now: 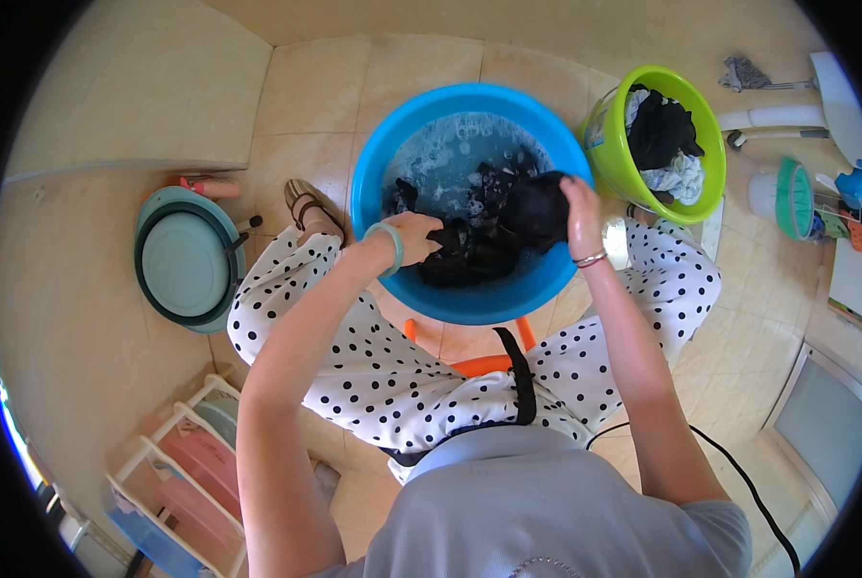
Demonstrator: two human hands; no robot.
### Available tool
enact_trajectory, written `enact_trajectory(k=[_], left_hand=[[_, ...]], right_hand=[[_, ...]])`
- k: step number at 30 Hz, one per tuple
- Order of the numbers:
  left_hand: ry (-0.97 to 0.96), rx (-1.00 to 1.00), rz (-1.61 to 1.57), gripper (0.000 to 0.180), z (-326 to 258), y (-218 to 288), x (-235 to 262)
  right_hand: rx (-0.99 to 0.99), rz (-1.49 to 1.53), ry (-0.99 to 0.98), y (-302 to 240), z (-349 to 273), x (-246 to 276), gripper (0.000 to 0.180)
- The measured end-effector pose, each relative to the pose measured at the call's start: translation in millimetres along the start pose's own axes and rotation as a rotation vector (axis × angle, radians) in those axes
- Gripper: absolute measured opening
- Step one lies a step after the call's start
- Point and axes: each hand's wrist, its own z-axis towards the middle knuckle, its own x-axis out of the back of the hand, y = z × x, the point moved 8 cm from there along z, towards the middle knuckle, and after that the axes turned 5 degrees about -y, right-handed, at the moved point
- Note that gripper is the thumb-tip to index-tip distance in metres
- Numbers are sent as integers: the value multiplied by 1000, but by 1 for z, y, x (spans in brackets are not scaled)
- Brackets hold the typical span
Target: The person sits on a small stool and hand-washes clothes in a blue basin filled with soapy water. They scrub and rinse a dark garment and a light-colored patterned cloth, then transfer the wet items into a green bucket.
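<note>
Head view: black garment (489,241) bunched under both hands' fingers (431,236).

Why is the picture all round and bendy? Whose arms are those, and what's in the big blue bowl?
The picture comes from a little camera worn on a person's head, looking down. Its lens sees very wide, so straight lines bend near the edges. The two arms coming up from the bottom are that person's own.

The person sits with spotted trousers over a blue basin of soapy water on the tiled floor. Both hands grip a wet black cloth in the basin: the left hand, with a green bangle, and the right hand, with a thin bracelet.

Beside the basin stands a green bucket with more clothes, dark and light. On the left lies a round teal tub, and lower left there is a white rack.
</note>
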Motion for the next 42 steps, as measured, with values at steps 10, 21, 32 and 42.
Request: enact_trajectory(k=[10, 21, 32, 42], left_hand=[[133, 31, 297, 75, 2, 38, -30], [517, -502, -1162, 39, 6, 19, 9], [39, -619, -2251, 84, 64, 29, -41], [584, -269, -2280, 54, 100, -1, -68]], right_hand=[[340, 874, -287, -232, -69, -4, 33], [297, 833, -227, -282, -47, 3, 32], [-391, 559, -511, -20, -56, -131, 45], [593, -1100, -275, -39, -42, -166, 22]])
